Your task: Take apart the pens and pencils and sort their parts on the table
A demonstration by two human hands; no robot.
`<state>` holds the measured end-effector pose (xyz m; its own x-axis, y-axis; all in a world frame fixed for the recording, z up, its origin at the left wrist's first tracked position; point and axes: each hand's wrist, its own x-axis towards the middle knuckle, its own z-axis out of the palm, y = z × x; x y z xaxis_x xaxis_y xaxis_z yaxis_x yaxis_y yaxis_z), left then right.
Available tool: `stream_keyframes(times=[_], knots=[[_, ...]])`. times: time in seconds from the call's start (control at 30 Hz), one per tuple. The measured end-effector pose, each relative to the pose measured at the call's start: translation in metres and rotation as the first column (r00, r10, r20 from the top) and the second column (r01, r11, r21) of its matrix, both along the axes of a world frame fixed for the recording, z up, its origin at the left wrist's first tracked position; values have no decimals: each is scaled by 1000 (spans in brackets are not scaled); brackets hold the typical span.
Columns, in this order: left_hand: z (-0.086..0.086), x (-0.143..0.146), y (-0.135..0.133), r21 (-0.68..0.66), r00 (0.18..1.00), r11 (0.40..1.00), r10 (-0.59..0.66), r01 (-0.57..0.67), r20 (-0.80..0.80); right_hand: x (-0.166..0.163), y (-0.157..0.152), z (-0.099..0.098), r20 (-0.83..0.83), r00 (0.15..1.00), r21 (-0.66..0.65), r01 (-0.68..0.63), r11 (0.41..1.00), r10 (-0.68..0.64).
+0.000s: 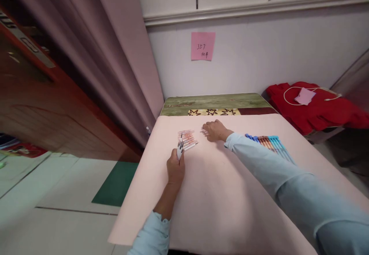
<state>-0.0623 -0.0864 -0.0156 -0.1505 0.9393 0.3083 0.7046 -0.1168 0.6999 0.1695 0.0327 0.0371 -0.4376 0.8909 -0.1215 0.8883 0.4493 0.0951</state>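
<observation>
Several white pens with dark tips (180,149) stand up out of my left hand (175,167), which is closed around them at the left of the pale sheet. Just beyond it, a row of slim pens with orange-red markings (186,138) lies on the sheet. My right hand (215,130) rests farther back with its fingers bent down to the surface. Something pale and slender shows at those fingertips, too small to name. Right of that hand, partly behind my sleeve, lies a row of blue, brown and light-blue pens (268,141).
Pale paper (213,193) covers most of the table, with a green patterned tabletop (184,103) showing behind it. Against the wall hangs a pink note (203,46). Red cloth (311,113) with a white cable is at the right; a wooden door (63,109) stands left.
</observation>
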Motion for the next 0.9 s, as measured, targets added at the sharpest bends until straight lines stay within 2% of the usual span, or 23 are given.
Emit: stream_keyframes(times=[0.13, 0.23, 0.43, 0.63, 0.8, 0.9], knots=[[1, -1, 2, -10, 1000, 1000, -12, 12, 5, 14, 3, -8, -177, 984, -59, -34, 998, 23], [0, -1, 2, -21, 1000, 1000, -19, 20, 18, 21, 2, -17, -241, 969, -75, -69, 995, 49], [-2, -2, 3, -40, 999, 999, -37, 37, -8, 31, -11, -28, -381, 914, -3, -151, 989, 138], [-1, -1, 4, -28, 999, 999, -31, 31, -10, 43, -29, -39, -379, 909, 103, -143, 984, 172], [1, 1, 2, -3, 999, 1000, -22, 22, 29, 42, -25, -52, -337, 926, 126, -135, 983, 170], [3, 2, 1, 2, 998, 1000, -20, 20, 65, 42, -24, -50, -364, 916, 139, -124, 982, 168]])
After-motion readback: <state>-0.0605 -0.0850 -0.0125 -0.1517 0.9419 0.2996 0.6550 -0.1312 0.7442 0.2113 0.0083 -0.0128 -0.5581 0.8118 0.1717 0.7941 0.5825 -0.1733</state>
